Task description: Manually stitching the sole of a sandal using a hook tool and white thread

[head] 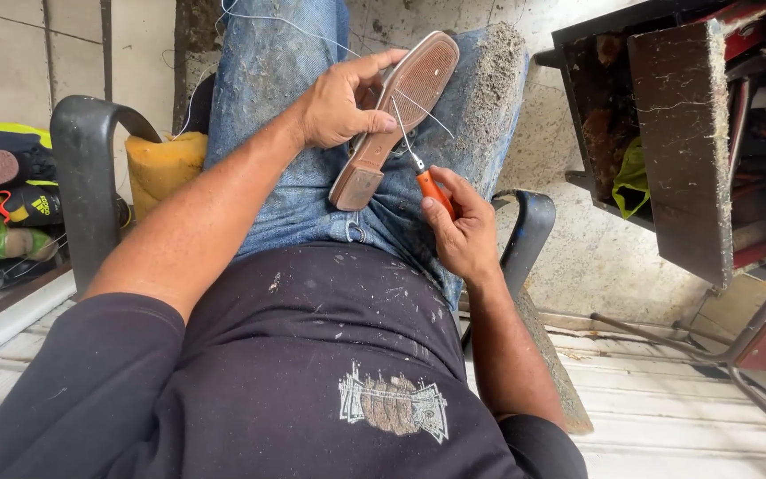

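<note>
Head view: the shoe sole (396,115) rests on the person's lap, upon the blue jeans (285,62), at about 12 o'clock from the picture's middle; the left hand (343,102) lies at its 9 o'clock edge, fingers curled over the rim and gripping it, thumb pressed along the side; the right hand (463,235) sits at 5 o'clock from the sole, just beside its heel, fingers closed in a pinch around the orange-handled awl (433,188); the awl's metal tip points toward 11 o'clock and touches the sole near its middle; a white thread (423,111) runs from there across the sole. The sole's long axis runs from heel at 7 o'clock to toe at 1 o'clock; underside up; brown, flat, worn, with a paler rim and a squared, scuffed heel block. At 9 o'clock, other shoes (6,208) lie beside the chair arm (86,168).
</note>
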